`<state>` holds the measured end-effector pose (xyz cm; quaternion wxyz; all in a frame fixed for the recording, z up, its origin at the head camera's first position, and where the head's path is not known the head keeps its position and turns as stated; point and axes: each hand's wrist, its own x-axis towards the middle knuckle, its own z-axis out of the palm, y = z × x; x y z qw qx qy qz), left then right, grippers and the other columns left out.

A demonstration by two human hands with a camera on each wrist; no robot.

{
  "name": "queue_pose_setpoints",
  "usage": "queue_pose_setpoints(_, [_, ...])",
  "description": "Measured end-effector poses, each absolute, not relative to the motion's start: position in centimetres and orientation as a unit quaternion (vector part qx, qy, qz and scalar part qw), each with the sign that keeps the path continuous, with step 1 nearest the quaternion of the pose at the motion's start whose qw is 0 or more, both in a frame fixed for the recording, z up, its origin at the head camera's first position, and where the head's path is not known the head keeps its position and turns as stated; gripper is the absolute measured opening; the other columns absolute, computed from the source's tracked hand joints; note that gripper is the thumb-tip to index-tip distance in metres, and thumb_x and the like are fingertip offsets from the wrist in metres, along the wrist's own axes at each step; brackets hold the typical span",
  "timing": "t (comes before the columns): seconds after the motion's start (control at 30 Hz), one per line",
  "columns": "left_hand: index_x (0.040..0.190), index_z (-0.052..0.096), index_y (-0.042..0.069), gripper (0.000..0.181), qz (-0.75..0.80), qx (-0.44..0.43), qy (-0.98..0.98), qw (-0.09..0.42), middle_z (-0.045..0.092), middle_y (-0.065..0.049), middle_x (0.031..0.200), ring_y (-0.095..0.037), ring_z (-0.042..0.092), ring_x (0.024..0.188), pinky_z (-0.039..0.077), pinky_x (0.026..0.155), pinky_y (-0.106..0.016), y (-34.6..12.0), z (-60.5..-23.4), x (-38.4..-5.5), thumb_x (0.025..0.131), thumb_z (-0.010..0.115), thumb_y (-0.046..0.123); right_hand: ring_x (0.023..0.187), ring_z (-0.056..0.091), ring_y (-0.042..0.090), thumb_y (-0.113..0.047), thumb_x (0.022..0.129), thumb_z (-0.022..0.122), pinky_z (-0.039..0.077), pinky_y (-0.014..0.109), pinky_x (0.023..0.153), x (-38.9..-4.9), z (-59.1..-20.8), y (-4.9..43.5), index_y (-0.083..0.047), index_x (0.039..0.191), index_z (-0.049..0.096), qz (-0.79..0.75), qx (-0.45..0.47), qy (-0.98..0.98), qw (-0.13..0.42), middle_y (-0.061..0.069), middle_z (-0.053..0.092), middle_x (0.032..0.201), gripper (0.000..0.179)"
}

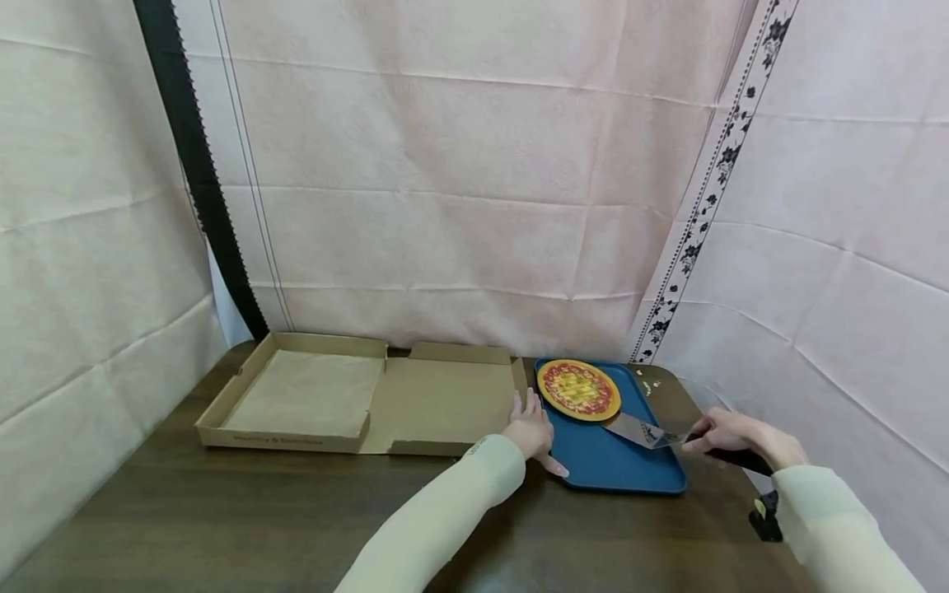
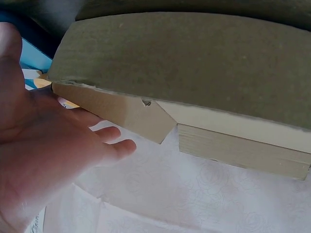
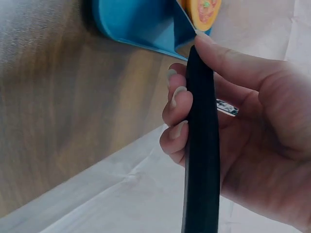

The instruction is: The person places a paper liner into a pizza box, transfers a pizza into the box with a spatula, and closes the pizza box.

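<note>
My right hand (image 1: 740, 438) grips the black handle (image 3: 203, 145) of a pizza server (image 1: 638, 431), fingers wrapped around it and thumb along the top. The metal blade reaches left over the blue tray (image 1: 611, 463), its tip at the lower right edge of a small round pizza (image 1: 578, 389). Whether the tip is under the crust is hard to tell. Between the tray and the open cardboard pizza box (image 1: 445, 403), my left hand (image 1: 530, 431) has its fingers spread, beside the lid's right edge and the tray's left rim. In the left wrist view nothing is held by this hand (image 2: 53, 145).
The box's base (image 1: 304, 395), lined with paper, lies to the left. Small pale bits (image 1: 648, 385) lie on the brown table (image 1: 296, 511) behind the tray's right corner. A light cloth (image 1: 445, 206) hangs behind and at both sides.
</note>
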<state>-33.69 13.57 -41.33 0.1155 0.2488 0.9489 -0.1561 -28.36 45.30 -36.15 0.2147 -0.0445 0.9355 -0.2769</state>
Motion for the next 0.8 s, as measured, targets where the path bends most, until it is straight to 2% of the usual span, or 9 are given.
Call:
queue_pose_setpoints(0.13, [0.154, 0.023, 0.019, 0.111, -0.157, 0.249, 0.948, 0.119, 0.008, -0.006, 0.164, -0.027, -0.005, 0.153, 0.001, 0.123, -0.049, 13.6, -41.3, -33.6, 0.070, 0.048, 0.087, 0.053, 0.055, 0.014, -0.018, 0.092, 0.064, 0.050, 0.031, 0.053, -28.3, -37.0, 45.5, 0.010, 0.109, 0.066, -0.278, -0.059, 0.937, 0.206, 0.005, 0.060, 0.064, 0.033])
queue_pose_setpoints(0.33, [0.155, 0.022, 0.019, 0.111, -0.159, 0.246, 0.948, 0.120, 0.009, -0.005, 0.164, -0.027, -0.004, 0.152, 0.001, 0.123, -0.048, 13.6, -41.0, -33.6, 0.071, 0.048, 0.087, 0.054, 0.054, 0.013, -0.018, 0.094, 0.062, 0.051, 0.032, 0.055, -28.5, -36.7, 45.5, 0.013, 0.113, 0.063, -0.288, -0.047, 0.931, 0.218, 0.005, 0.059, 0.066, 0.036])
queue_pose_setpoints(0.57, [0.154, 0.024, 0.020, 0.108, -0.145, 0.248, 0.949, 0.128, 0.010, -0.004, 0.164, -0.027, -0.006, 0.152, -0.002, 0.122, -0.050, 13.7, -40.9, -33.9, 0.071, 0.051, 0.085, 0.055, 0.050, 0.013, -0.017, 0.094, 0.062, 0.046, 0.028, 0.054, -28.9, -35.4, 45.0, 0.007, 0.111, 0.065, -0.288, -0.028, 0.925, 0.245, 0.005, 0.058, 0.067, 0.030])
queue_pose_setpoints(0.8, [0.154, 0.025, 0.020, 0.108, -0.163, 0.252, 0.946, 0.125, 0.012, -0.004, 0.164, -0.028, -0.004, 0.152, 0.000, 0.122, -0.049, 13.6, -40.9, -33.7, 0.071, 0.048, 0.086, 0.055, 0.052, 0.011, -0.016, 0.094, 0.062, 0.048, 0.027, 0.053, -28.9, -35.9, 44.9, 0.007, 0.110, 0.065, -0.295, -0.039, 0.923, 0.243, 0.003, 0.058, 0.067, 0.029])
